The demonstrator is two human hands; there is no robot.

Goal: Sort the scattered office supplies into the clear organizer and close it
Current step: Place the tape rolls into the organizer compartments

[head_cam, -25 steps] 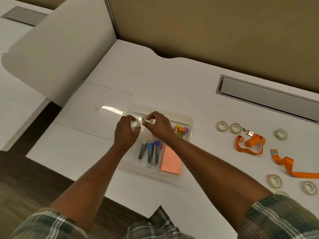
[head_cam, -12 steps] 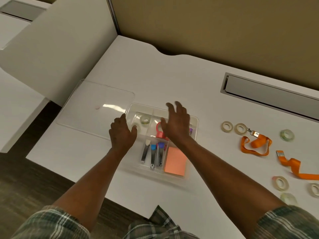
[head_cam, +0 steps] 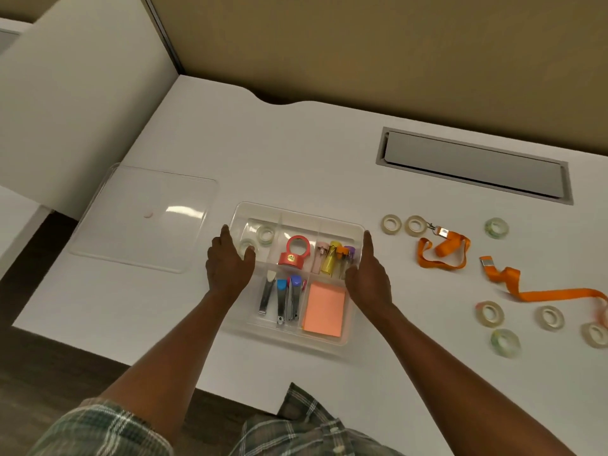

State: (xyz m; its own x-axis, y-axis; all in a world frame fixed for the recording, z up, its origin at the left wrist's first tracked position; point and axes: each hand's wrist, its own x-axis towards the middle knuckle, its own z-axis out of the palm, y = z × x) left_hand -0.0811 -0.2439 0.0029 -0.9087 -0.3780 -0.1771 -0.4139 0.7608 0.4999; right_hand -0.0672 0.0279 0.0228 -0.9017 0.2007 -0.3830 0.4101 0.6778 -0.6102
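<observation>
left grip [head_cam: 227, 263]: open, fingers straight, holds nothing; at the organizer's 9 o'clock rim, thumb over the tape bay; contact unclear.
right grip [head_cam: 368, 274]: open, empty; lies along the 3 o'clock rim.
organizer [head_cam: 289, 342]: mid-counter [head_cam: 296, 153], between the two grips, lid off.
stored tapes [head_cam: 266, 234]: two rolls in the 10 o'clock bay.
other contents: dispenser [head_cam: 294, 253], staplers [head_cam: 283, 297], notes [head_cam: 324, 307].
lid [head_cam: 141, 218]: flat on the counter at 9 o'clock of the organizer, just beside it.
loose tapes [head_cam: 391, 224]: seven rolls, all at 3 to 4 o'clock of the organizer; nearest pair is just past the right grip.
lanyards [head_cam: 444, 250]: two, orange, among the rolls; the farther strap runs roughly 9-to-3.
key relation: all unsorted items lie toward 3 o'clock, so the right grip is nearer; the left is nearer the lid.
stage (judged): mid-sort; closing not yet due.
</observation>
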